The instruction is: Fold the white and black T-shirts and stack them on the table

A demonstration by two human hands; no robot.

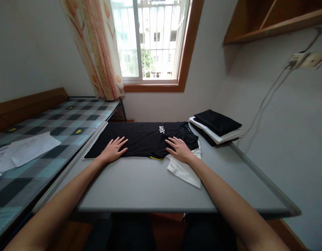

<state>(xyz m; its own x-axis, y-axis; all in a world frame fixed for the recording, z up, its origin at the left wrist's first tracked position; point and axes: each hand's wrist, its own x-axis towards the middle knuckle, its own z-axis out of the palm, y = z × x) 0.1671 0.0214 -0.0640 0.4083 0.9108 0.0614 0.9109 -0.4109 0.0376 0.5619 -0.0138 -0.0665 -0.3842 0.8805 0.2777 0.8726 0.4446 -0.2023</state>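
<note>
Both arms reach out straight over the gray table [140, 188]. The left hand [113, 150] lies flat on the black shirt [142, 139], palm down, near the shirt's left end. Its fingers are spread out and loose, not gripping anything. The right hand [179, 149] lies flat too, palm down, on the right end of the shirt by the collar. Its fingers are also spread and open, just pressing on the cloth.

The shirt is laid out long across the far part of the table, with white letters on it. A white cloth [184, 170] sticks out from under the shirt, just below the right hand. A stack [217, 127] of folded black and white clothes sits on the table's far right corner, near the shirt. A bed [46, 132] with a checked cover stands to the left, touching the table.
</note>
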